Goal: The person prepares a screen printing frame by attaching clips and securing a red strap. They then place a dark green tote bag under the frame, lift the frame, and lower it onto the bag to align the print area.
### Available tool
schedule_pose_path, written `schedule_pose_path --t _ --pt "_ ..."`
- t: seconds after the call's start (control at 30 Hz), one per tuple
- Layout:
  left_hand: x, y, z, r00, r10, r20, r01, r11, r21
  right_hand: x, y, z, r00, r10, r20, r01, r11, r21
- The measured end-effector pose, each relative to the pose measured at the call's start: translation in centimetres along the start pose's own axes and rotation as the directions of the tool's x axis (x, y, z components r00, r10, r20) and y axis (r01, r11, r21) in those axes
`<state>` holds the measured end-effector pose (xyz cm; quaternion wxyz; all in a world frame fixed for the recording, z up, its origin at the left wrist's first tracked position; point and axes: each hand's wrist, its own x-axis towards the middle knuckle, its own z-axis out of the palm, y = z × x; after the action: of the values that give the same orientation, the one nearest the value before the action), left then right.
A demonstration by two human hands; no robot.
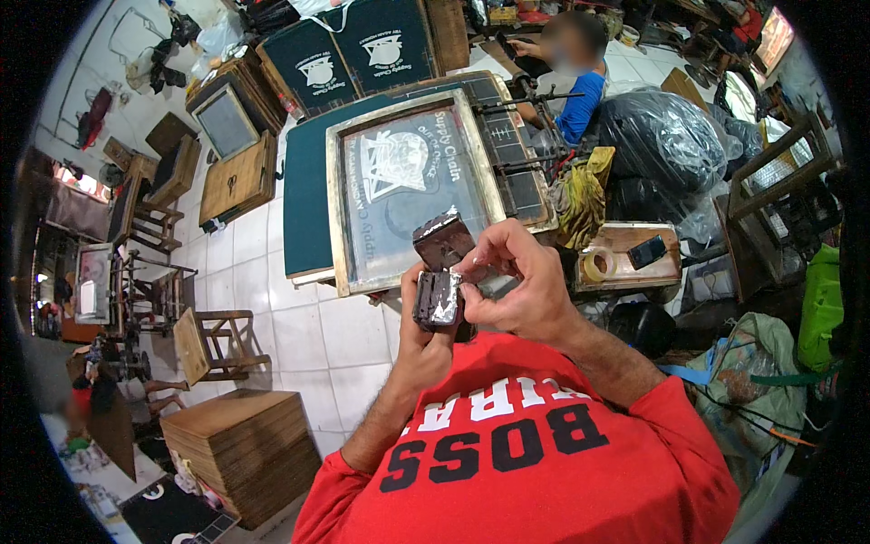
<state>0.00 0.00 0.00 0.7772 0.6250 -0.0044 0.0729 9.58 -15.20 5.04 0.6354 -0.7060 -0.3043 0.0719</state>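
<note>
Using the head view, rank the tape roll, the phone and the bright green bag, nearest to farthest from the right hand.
1. Tape roll: right of the right hand.
2. Phone: farther right, past the tape.
3. Bright green bag: near the far right edge.

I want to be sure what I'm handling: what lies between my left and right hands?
The head view shows a small dark box with silvery patches between them: the left hand holds it, and the right hand is at its right edge.

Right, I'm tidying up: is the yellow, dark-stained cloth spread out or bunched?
Bunched: the yellow, dark-stained cloth hangs in crumpled folds, right of the pale-framed rectangular screen.
</note>
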Motion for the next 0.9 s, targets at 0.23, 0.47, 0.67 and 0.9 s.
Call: schedule_pose_path --t 0.23,0.47,0.67,0.9 --pt "0.9 0.0 -0.3 0.991 -0.124 -0.045 0.106 0.949 -0.296 1.3 0.2 -0.4 0.996 0.007 0.085 -0.015 0.995 0.097" --pt "0.6 0.4 -0.3 0.993 -0.101 -0.053 0.083 0.957 -0.279 1.6 -0.6 -1.2 0.969 0.126 0.213 -0.173 0.96 0.219" --pt "0.3 1.0 -0.7 0.999 -0.026 -0.043 0.031 0.993 0.111 1.6 -0.2 -0.4 0.977 0.132 0.165 -0.174 0.946 0.273" --pt "0.4 0.6 -1.3 1.0 0.009 -0.012 -0.008 0.995 0.103 1.2 0.7 0.2 0.98 0.162 0.116 -0.187 0.947 0.262"
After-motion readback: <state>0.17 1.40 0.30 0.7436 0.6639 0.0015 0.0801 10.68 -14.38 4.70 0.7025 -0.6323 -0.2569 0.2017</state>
